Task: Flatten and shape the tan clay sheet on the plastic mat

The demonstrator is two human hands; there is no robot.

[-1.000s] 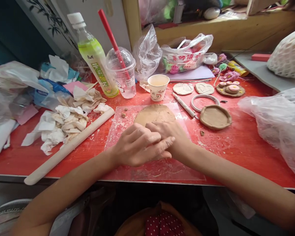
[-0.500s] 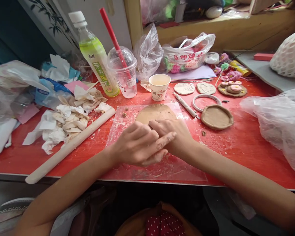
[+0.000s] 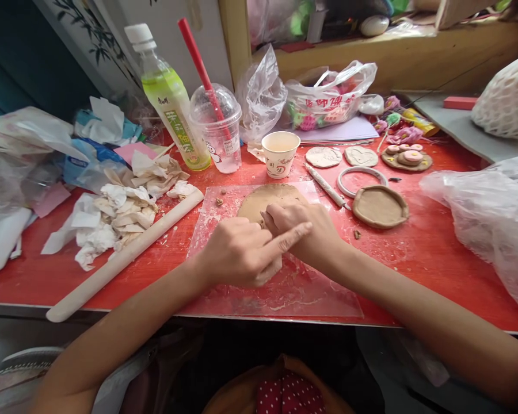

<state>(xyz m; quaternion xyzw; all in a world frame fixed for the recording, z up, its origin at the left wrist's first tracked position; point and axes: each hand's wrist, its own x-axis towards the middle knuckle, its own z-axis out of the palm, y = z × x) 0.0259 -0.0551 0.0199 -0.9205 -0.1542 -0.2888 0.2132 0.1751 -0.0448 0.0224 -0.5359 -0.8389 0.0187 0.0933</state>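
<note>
A flat round slab of tan clay lies on a clear plastic sheet, its near part hidden under my hands. My right hand is closed over the slab, curled fingers against the clay; the grip itself is hidden. Crossing in front of its wrist, my left hand has folded fingers and an outstretched index finger. What its fingertips hold, if anything, is hidden. Right of the sheet sits a clay disc with a raised rim. A white ring and a clay-smeared stick tool lie beside it.
A long rolling pin lies left, next to crumpled tissues. Behind stand a paper cup, a plastic cup with a red straw and a green drink bottle. Plastic bags cover the right side of the red table.
My left hand has shifted slightly, with its lower fingers drawn in and its index finger straighter. The right hand stays at the slab with little movement.
</note>
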